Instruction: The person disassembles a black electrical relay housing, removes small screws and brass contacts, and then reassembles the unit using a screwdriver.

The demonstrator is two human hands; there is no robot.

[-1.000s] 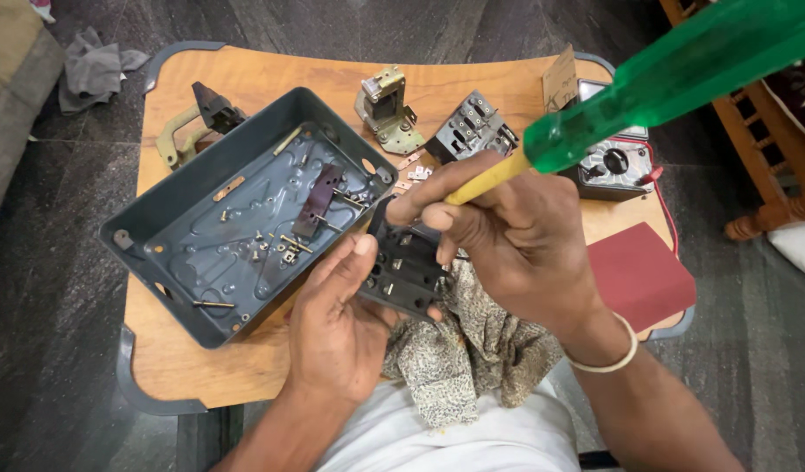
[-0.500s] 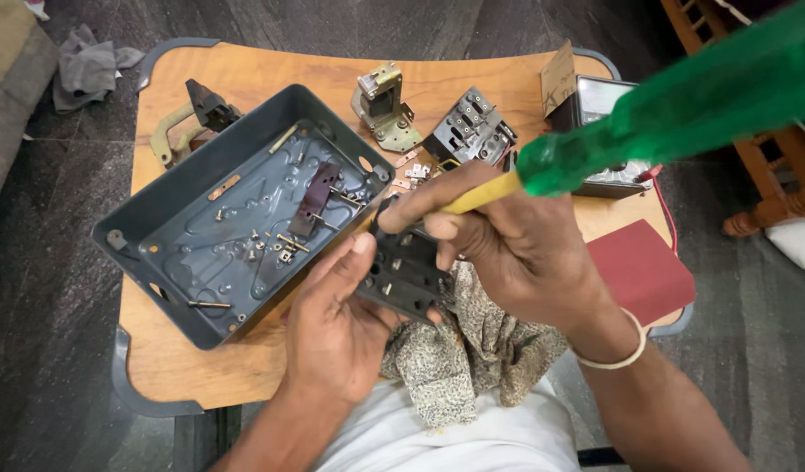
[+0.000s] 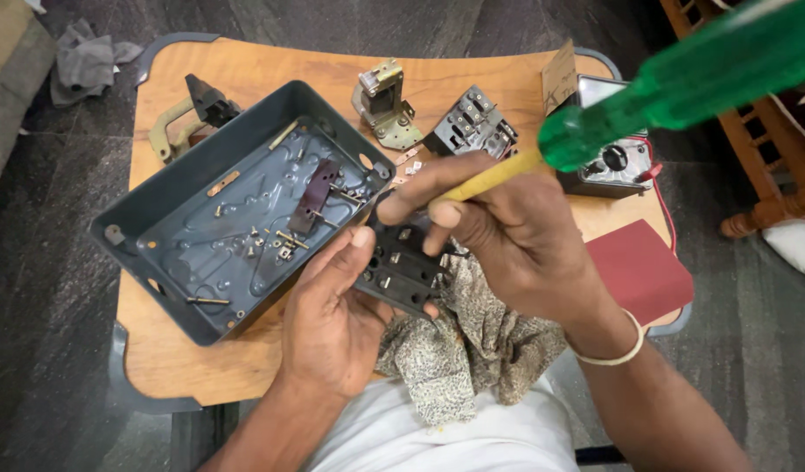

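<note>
Right hand [image 3: 516,236], frame centre-right, is clamped on a green-handled screwdriver [image 3: 682,83], tip down at a black switch block [image 3: 398,271]. Left hand [image 3: 333,319], lower centre, is closed around that block from below. Patterned cloth [image 3: 468,350] lies under both. Grey metal box [image 3: 236,214] sits left of centre, loose screws inside. Meter [image 3: 608,166] upper right on the wooden table [image 3: 271,70].
</note>
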